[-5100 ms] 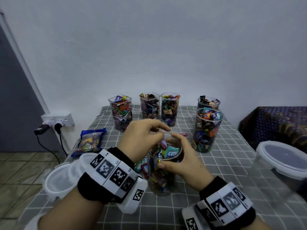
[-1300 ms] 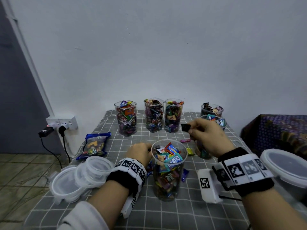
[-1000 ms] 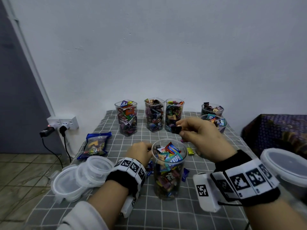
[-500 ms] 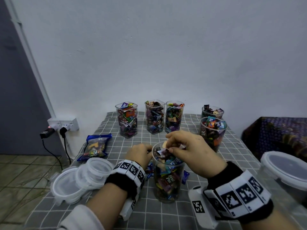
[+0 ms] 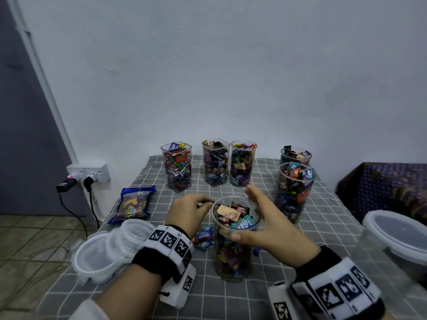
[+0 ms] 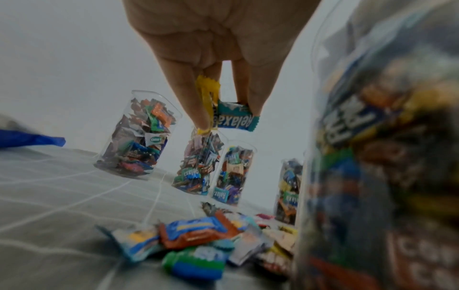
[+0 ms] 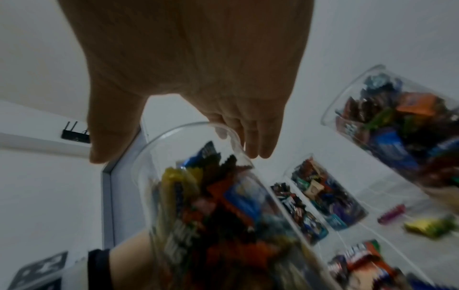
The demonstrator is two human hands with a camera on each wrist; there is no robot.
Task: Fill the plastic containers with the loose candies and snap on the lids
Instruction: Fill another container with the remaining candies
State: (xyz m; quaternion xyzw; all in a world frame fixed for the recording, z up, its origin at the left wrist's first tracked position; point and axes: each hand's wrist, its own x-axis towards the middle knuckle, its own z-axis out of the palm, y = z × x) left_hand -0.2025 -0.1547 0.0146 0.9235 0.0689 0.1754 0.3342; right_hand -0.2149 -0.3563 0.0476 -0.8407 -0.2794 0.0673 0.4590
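Head view: a tall, clear plastic cup [image 5: 233, 250], round-rimmed and packed with crinkled foil-wrapped candies, stands on the grey checked cloth [image 5: 323, 218] near the front edge of the table, loose candies [image 6: 193, 235] heaped just to its left. Right hand [image 5: 272, 227] spread around the cup's rim, thumb on the near wall, fingers extended past the far side. Left wrist view: left hand [image 6: 218, 58], beside the cup, pinches a teal wrapper [image 6: 236, 120] and a yellow wrapper [image 6: 207, 94] between thumb and fingertips.

A grey tablecloth [image 5: 147, 294] with a white grid covers the counter. The far-left snack bag [image 5: 132, 204] is blue. The left hand [image 6: 218, 49] pinches yellow [image 6: 207, 94] and teal candies [image 6: 236, 119].
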